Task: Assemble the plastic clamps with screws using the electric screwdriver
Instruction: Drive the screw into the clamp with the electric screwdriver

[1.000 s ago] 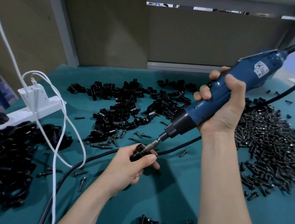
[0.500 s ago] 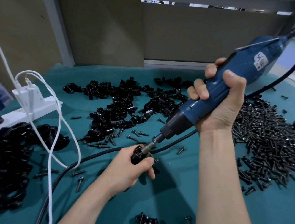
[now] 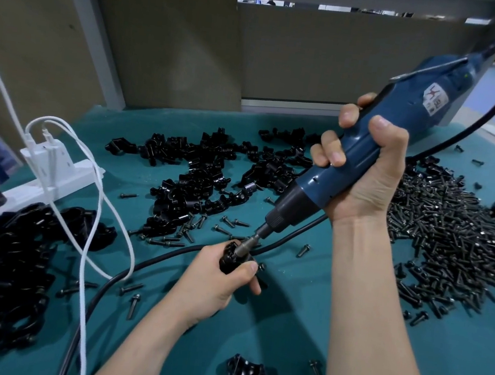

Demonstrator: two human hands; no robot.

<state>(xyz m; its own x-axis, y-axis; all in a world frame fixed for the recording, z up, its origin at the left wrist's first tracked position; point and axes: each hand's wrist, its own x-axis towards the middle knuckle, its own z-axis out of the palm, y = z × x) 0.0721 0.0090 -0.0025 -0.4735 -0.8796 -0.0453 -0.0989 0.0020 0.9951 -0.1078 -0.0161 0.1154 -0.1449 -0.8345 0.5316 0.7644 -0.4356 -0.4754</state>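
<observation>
Two grips | right hand (image 3: 366,177) clenches electric screwdriver (image 3: 401,119), label (image 3: 435,98) text unreadable | left hand (image 3: 212,286) clutches plastic clamp (image 3: 229,260)

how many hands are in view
2. The left hand is low in the middle, holding a clamp. The right hand is above it to the right, gripping the electric screwdriver. None seems hidden.

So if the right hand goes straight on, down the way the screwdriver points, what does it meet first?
The black clamp gripped by the left hand: the electric screwdriver in the right hand aims its bit down-left at it, and the bit seems to touch it.
</observation>
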